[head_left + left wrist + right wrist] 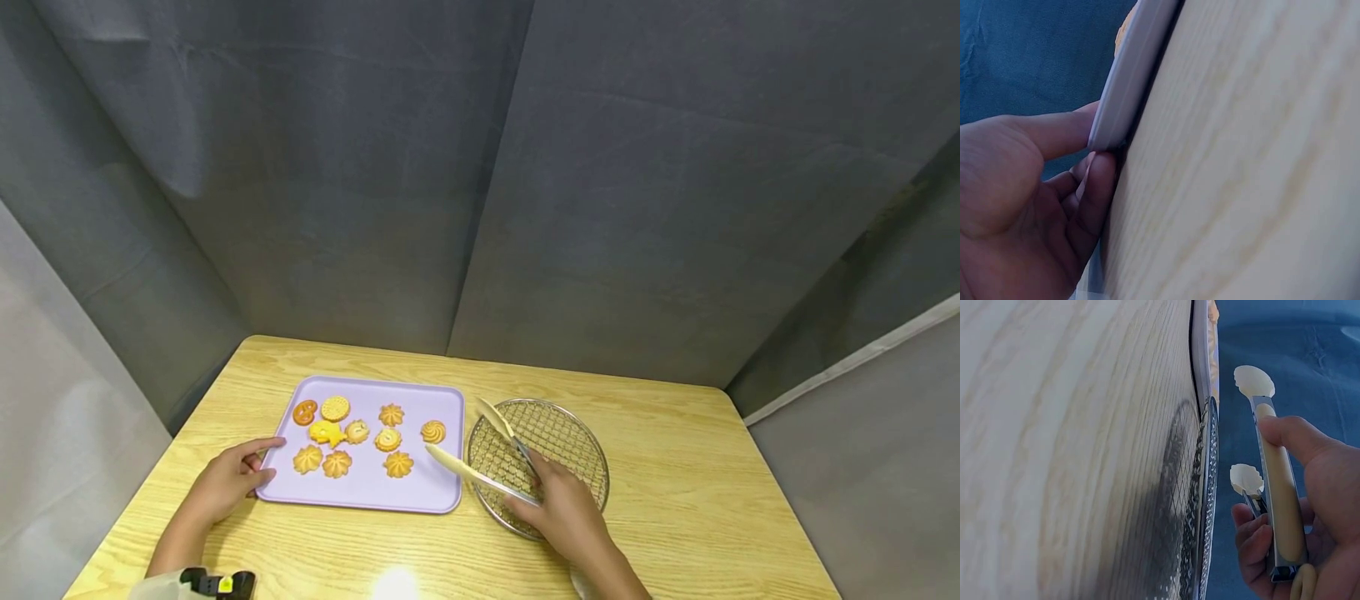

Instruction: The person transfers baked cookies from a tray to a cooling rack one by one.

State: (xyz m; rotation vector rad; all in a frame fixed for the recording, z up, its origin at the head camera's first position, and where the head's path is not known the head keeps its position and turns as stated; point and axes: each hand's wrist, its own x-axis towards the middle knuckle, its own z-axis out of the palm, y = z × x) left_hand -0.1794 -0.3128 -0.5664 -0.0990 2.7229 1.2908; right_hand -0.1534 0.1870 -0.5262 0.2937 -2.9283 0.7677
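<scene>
My left hand [225, 479] grips the left edge of a lilac tray [427, 400], thumb on the rim and fingers at its outer side and underneath in the left wrist view. On the tray lie several cookies: a pretzel [305, 412], a yellow fish-shaped one [327, 432], a round biscuit [335, 407], a swirl cookie [432, 431] at the right, and scalloped ones. My right hand [562, 508] holds metal tongs [1282, 494] with cream tips spread apart and nothing between them. The tongs hang over the round wire rack [555, 425], one tip reaching over the tray's right edge.
The wooden table [675, 467] holds the tray at left and the rack just to its right. Grey curtains [600, 208] rise behind the table's far edge and at both sides.
</scene>
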